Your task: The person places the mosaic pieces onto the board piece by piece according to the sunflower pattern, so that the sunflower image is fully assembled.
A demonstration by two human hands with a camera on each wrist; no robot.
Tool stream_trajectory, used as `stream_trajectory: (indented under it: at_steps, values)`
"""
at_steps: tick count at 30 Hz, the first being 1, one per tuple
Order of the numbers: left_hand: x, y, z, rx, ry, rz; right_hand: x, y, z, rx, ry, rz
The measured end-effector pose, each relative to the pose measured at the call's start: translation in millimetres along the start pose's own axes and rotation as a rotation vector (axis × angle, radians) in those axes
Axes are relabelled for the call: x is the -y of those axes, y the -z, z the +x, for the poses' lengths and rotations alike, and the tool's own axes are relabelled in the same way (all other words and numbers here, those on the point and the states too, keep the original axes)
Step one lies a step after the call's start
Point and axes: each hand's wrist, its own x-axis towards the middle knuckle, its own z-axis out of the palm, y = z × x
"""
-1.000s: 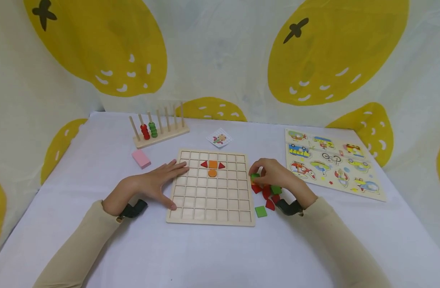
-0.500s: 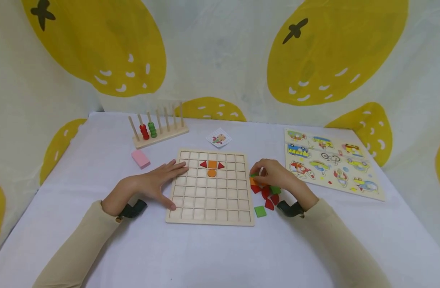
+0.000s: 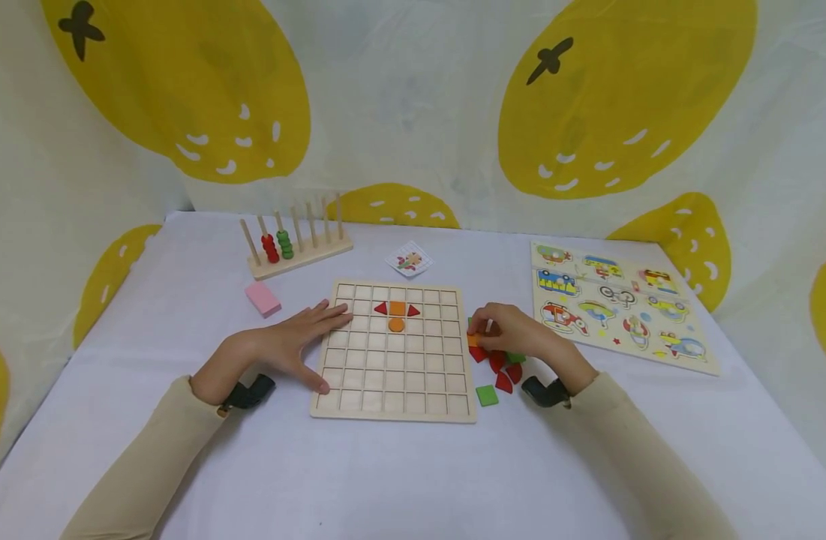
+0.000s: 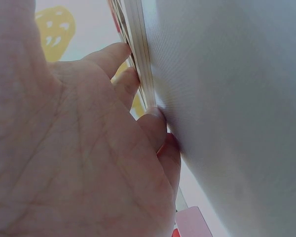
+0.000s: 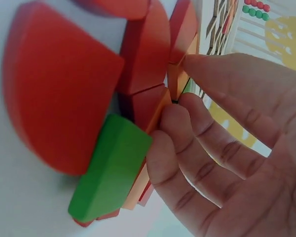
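Note:
My left hand [image 3: 287, 345] rests with spread fingers on the left edge of a wooden grid board [image 3: 385, 375]; thumb and fingertips lie at its rim. On the board sit an orange square [image 3: 398, 308], an orange round piece [image 3: 396, 325] and two red triangles [image 3: 381, 308], one on each side of the square. Right of the board, my right hand [image 3: 514, 330] reaches into a pile of wooden pieces. Its thumb and index finger pinch an orange piece [image 5: 175, 81], while the other fingers touch the pile. Red quarter-round pieces [image 5: 59, 89] and a green piece [image 5: 111, 168] lie close by.
A green square [image 3: 487, 395] lies apart, near the board's lower right corner. Behind the board are a patterned card [image 3: 409, 259] and a peg rack [image 3: 304, 255] with red and green beads. A pink block [image 3: 262, 298] stands left, a vehicle puzzle board [image 3: 622, 307] right.
My right fingers have shifted slightly among the pieces, and the green piece at their tips is now mostly covered, with an orange one showing. The left hand stays on the board.

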Motion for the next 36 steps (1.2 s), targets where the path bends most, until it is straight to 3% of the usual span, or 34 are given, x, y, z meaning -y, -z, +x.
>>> stream_trajectory:
  at_steps: [5, 12, 19, 24, 36]
  values:
    - [1.0, 0.4, -0.2, -0.004, -0.002, 0.002, -0.7, 0.2, 3.7, -0.015, -0.004, -0.025]
    - [1.3, 0.9, 1.7, -0.001, -0.002, 0.007, 0.2, 2.6, 0.3, 0.033, -0.042, -0.013]
    - [-0.3, 1.6, -0.1, -0.001, 0.003, 0.004, -1.9, 4.9, -5.3, 0.122, 0.070, -0.009]
    - [-0.2, 1.2, -0.1, -0.002, 0.000, 0.004, -0.6, 6.4, -7.6, 0.170, 0.082, 0.019]
    - [0.2, 1.2, -0.3, 0.000, 0.002, 0.000, -0.9, 1.8, -7.5, 0.110, 0.097, -0.026]
